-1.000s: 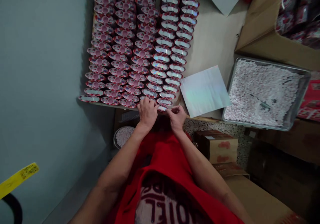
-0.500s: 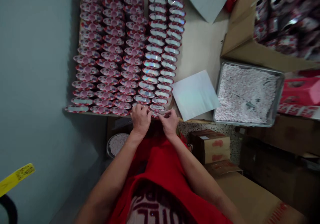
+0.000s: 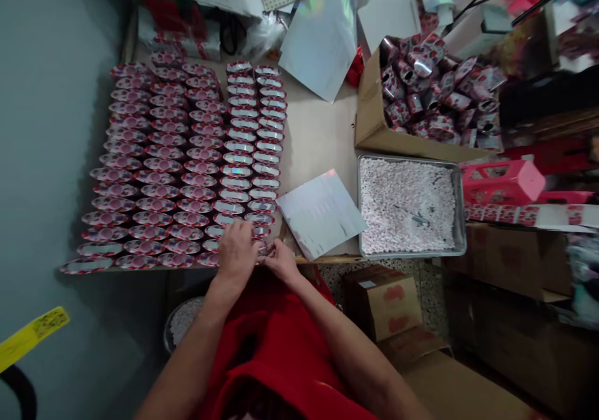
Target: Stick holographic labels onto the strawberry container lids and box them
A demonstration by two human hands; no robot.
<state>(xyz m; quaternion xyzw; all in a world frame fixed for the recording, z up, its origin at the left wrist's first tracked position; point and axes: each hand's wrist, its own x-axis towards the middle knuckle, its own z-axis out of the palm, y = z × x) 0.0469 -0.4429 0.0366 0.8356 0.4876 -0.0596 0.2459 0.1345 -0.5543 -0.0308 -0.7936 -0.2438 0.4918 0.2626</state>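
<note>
Five columns of oval pieces [image 3: 156, 191] face me on the table [image 3: 318, 126], from the upper left down to the near edge. The three left columns mostly carry pink discs, the two right ones pale strips. From my seat I read their long axes as running left to right across the frame, slightly tilted, pointed ends to either side, each strip lying along its piece. The end piece [image 3: 262, 250] sits between both hands at the near edge, just below the frame's middle, at the foot of the rightmost column; the little I can see of it also points left to right. My left hand [image 3: 236, 245] has its fingers bent and bunched over the nearest pieces, but I can't tell whether they pinch anything. My right hand [image 3: 282, 260] has thumb and fingertips drawn in at the end piece's right side; whether they truly pinch it, I can't make out. Right of them lies the shiny sheet [image 3: 322, 214], its corner at the rim of the tray [image 3: 461, 220] of white bits. On the lower left, the yellow tag [image 3: 35, 337] bears a dark printed patch, unreadable to me, and the small box [image 3: 395, 307] at lower right has blurred red marks.
</note>
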